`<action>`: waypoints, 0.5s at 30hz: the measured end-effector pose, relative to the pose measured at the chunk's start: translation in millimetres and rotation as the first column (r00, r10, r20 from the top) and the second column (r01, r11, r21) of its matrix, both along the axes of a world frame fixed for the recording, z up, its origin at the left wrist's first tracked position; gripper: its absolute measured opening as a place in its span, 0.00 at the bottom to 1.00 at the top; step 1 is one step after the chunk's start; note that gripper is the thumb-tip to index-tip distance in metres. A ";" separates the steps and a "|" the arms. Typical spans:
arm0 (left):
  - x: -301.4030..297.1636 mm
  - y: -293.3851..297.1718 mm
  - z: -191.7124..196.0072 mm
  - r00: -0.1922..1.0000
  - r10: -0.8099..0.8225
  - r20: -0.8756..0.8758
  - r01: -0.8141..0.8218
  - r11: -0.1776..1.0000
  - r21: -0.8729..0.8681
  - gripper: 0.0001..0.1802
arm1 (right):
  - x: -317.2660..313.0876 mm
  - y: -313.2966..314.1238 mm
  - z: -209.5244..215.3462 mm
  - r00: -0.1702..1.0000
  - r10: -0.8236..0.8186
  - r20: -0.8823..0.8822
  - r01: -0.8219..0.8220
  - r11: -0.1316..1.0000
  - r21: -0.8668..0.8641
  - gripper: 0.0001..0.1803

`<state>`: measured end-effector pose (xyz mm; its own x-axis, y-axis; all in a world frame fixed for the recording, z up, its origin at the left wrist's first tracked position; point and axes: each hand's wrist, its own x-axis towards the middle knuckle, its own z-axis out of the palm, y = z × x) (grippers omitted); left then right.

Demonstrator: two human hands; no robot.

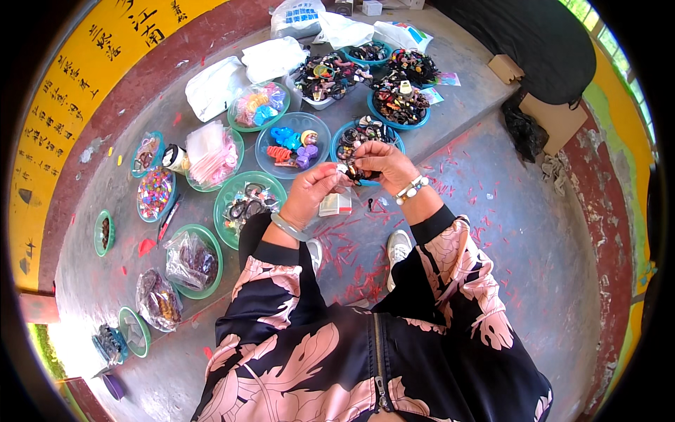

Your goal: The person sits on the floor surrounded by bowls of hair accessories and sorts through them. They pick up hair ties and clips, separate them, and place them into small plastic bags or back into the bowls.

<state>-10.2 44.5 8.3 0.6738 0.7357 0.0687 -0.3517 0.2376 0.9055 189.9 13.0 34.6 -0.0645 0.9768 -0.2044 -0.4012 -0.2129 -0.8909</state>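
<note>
Pinching a small dark hair ornament with a pale bit on it (354,170) between the fingertips of both hands — left hand (314,191) closing thumb and forefinger on its near end, right hand (383,163) curling its fingers over the far end, the two meeting above the edge of the low concrete step (457,105). Wearing a pale green jade-like bangle (290,227) on the left wrist and a beaded white and blue bracelet (411,189) on the right, with sleeves of a black jacket with pink leaf print (337,352) running back toward the lower edge. Hovering just above a small white and red box (335,204) lying on the grey floor, and partly covering a blue-rimmed round plastic dish of dark hair pieces (356,135) right behind the fingers. Sitting just left of that, a clear blue round dish holding blue, orange and purple hair clips (292,145); nearer the left forearm, a green round dish with dark rings and clips (246,200). Spreading farther left — a green dish with a clear bag of dark beads (191,260), a dish of pink packets (213,156), a small dish of many-coloured beads (155,192). Lying scattered on the floor around a white shoe (399,246), many red scraps (348,253).
</note>
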 end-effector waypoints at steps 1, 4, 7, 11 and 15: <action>0.0 0.0 -0.3 0.999 0.004 0.032 -0.003 0.998 -0.057 0.16 | 0.3 -0.3 0.3 1.000 0.023 -0.003 -0.023 1.000 0.002 0.07; -1.9 -0.7 6.3 0.987 -0.043 0.158 0.074 0.978 -0.195 0.10 | 0.5 -0.7 -1.2 0.997 0.076 0.008 -0.076 0.997 0.020 0.07; -5.1 -1.1 12.4 0.954 -0.117 0.275 0.177 0.963 -0.204 0.11 | -2.2 0.2 -6.5 0.993 0.088 0.078 -0.092 0.994 0.056 0.08; -4.7 0.2 10.6 0.959 -0.062 0.275 0.127 0.966 -0.225 0.10 | -8.1 -2.4 -1.8 0.981 0.087 0.175 -0.104 0.990 0.090 0.12; -5.7 5.0 7.1 0.966 0.026 0.256 0.042 0.966 -0.257 0.09 | -7.6 -4.7 6.0 0.966 0.100 0.237 -0.108 0.994 0.021 0.15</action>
<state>-15.9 49.5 15.4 0.6649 0.7454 0.0477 -0.5597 0.4549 0.6927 182.3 8.3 40.5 -0.1204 0.9737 -0.1937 -0.1567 -0.2113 -0.9648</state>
